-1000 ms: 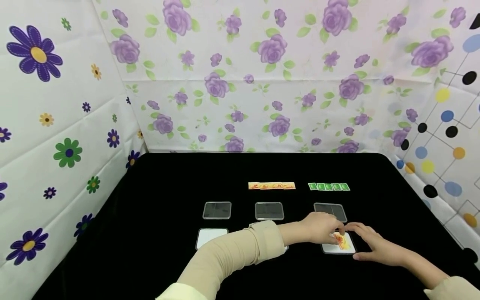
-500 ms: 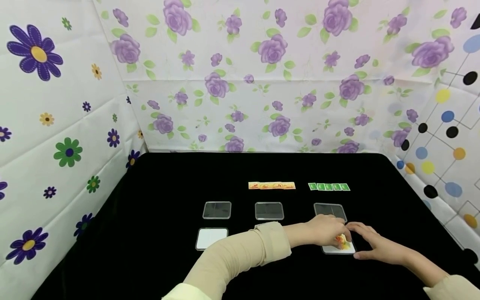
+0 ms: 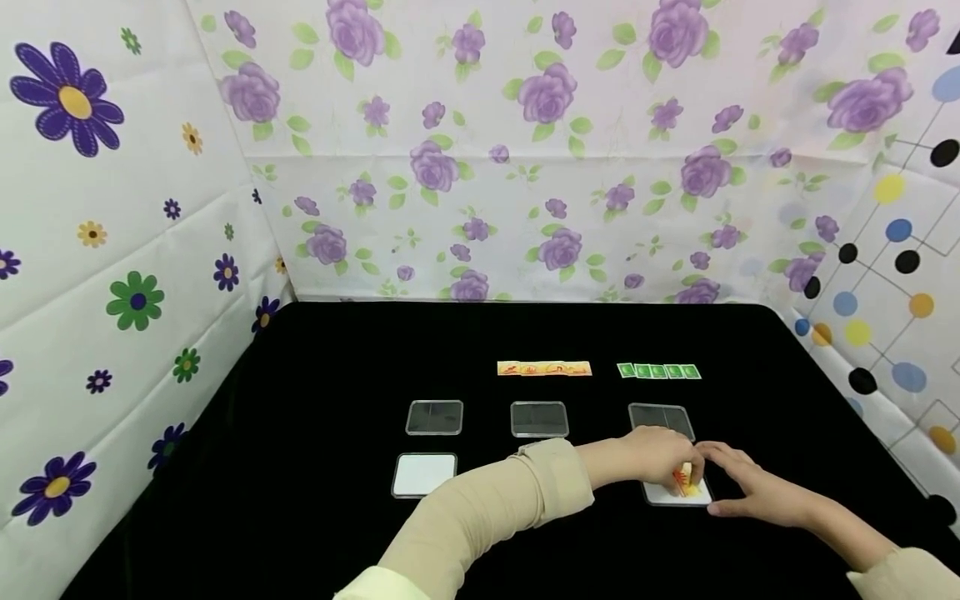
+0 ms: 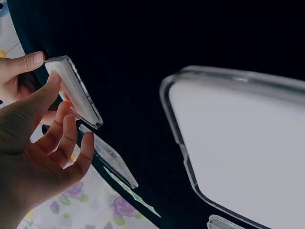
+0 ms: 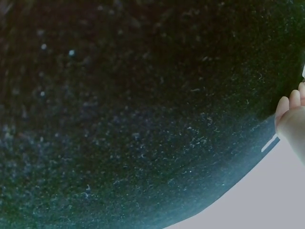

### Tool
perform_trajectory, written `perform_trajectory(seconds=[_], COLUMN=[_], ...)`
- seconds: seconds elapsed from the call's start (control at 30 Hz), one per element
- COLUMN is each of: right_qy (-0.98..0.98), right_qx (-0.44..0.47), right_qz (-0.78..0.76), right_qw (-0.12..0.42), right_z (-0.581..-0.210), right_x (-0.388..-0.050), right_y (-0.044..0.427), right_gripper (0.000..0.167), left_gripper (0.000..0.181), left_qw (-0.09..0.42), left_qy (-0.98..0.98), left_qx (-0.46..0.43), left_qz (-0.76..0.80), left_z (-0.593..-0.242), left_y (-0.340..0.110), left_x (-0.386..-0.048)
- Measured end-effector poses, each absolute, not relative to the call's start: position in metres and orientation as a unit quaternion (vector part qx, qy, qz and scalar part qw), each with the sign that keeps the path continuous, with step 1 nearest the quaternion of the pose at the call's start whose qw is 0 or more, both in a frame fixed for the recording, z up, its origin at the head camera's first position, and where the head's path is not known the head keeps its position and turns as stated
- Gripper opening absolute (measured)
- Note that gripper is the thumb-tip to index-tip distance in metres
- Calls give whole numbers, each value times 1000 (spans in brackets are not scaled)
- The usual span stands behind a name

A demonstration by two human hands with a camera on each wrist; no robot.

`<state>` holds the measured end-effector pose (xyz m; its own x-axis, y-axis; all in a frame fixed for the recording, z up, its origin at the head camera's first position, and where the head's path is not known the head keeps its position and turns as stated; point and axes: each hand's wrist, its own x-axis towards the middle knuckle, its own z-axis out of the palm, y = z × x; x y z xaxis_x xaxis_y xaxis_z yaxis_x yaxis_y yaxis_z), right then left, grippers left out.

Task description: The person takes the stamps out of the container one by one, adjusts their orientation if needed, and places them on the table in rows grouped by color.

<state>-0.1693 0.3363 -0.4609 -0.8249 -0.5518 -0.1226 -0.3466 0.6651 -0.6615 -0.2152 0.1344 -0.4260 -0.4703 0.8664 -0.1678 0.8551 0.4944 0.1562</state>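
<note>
In the head view my left hand (image 3: 663, 456) reaches across to the front right clear plastic case (image 3: 660, 497), which has a white surface inside. Its thumb and bent fingers pinch at a small red-and-yellow picture card (image 3: 690, 487), partly hidden by the fingers. From the left wrist view, the left thumb touches the white surface and the other fingers curl loosely beside it. My right hand (image 3: 757, 490) holds the right side of that case, thumb at the near corner and fingers at the far corner. Only part of a hand (image 5: 293, 112) shows at the right wrist view's edge.
Behind stand three see-through cases: left (image 3: 435, 417), middle (image 3: 539, 419) and right (image 3: 662, 417). A white-filled case (image 3: 424, 476) lies front left; another is mostly behind the left sleeve (image 3: 502, 492). Orange cards (image 3: 543, 368) and green cards (image 3: 658, 372) lie in rows on the black cloth (image 3: 337, 358).
My left hand has shifted slightly right over the case, and its fingers now bend more around the picture card. The right hand stays at the case's side.
</note>
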Motion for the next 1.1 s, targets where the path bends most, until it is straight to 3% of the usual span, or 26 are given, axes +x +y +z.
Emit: perform_trajectory(seconds=[0.2,0.47,1.1], right_qy=[900,895,894], right_qx=[-254,-240,-241], right_qz=[-324,-335,-346], right_qw=[146,169,155], right_z=[-463,-461,-461], right_x=[-170,-169,-167], right_y=[337,337,336], right_gripper=[78,79,81], left_gripper=[19,40,42], left_qw=[123,127,145], left_qy=[850,840,843], left_qx=[513,527,516], left_qz=[11,12,-56], left_z=[-425,-425,-422], left_y=[136,135,148], left_x=[-219,-222,-226])
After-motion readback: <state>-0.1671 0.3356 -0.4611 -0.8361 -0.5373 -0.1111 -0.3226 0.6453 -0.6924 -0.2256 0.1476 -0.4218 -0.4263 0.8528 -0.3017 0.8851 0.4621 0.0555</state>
